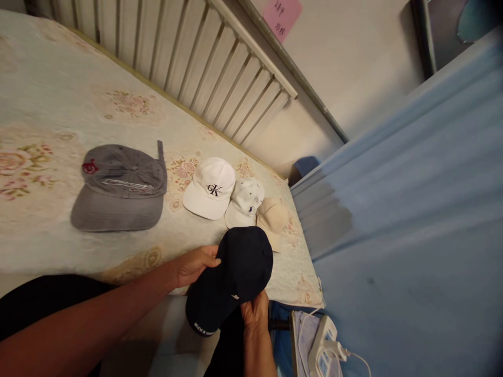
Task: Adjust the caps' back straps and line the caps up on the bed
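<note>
Both hands hold a black baseball cap (231,275) over the near edge of the bed. My left hand (194,264) grips its left side, fingers curled round the crown. My right hand (255,311) pinches it from below, near the brim with small white lettering. On the floral bedsheet (58,94) lie a grey cap (120,188) with a red emblem, a white cap (210,187) with a black logo, a smaller white cap (245,201) and a beige cap (273,217), set in a row.
A slatted metal bed rail (220,68) runs along the far side of the bed. A blue curtain (412,220) hangs at the right. A white power strip with a cord (324,345) lies low right. A pink note (282,15) sticks on the wall.
</note>
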### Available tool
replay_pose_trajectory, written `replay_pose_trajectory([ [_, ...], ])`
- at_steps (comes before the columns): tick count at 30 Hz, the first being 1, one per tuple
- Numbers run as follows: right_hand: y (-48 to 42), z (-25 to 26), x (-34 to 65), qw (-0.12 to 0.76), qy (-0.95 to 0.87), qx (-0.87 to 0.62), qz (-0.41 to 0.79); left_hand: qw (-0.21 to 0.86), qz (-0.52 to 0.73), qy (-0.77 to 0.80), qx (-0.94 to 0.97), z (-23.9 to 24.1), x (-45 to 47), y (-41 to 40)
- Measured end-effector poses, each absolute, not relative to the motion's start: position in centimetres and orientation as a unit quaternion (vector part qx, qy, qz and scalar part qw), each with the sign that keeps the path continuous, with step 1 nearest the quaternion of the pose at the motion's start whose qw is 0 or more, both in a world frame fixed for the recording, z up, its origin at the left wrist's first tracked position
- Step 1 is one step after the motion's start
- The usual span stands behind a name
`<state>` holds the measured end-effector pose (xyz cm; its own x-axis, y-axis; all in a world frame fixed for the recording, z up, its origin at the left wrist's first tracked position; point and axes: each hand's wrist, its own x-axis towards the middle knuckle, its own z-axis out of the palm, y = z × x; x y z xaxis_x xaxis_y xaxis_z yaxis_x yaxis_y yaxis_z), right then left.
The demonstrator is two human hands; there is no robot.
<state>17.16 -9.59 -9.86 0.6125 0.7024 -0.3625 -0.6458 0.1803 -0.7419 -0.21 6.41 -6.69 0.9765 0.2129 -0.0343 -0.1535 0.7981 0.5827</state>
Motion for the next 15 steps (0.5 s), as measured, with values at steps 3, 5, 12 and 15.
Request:
replay_pose_trajectory([
  [3,-9.52,-9.77,17.12,0.768,-0.024,-0.465,0.439,0.948,0.096,0.044,0.299,-6.57,-0.13,6.41],
  [5,-9.51,-9.72,17.09,0.768,-0.024,-0.464,0.440,0.949,0.096,0.041,0.298,-6.52,-0.10,6.40],
  [12,-9.58,-9.71,17.04,0.756,-0.059,-0.490,0.431,0.947,0.100,0.050,0.301,-6.71,-0.06,6.37],
  [15,-9.60,-9.68,17.03,0.753,-0.060,-0.493,0.432,0.947,0.097,0.052,0.301,-6.73,-0.08,6.36],
])
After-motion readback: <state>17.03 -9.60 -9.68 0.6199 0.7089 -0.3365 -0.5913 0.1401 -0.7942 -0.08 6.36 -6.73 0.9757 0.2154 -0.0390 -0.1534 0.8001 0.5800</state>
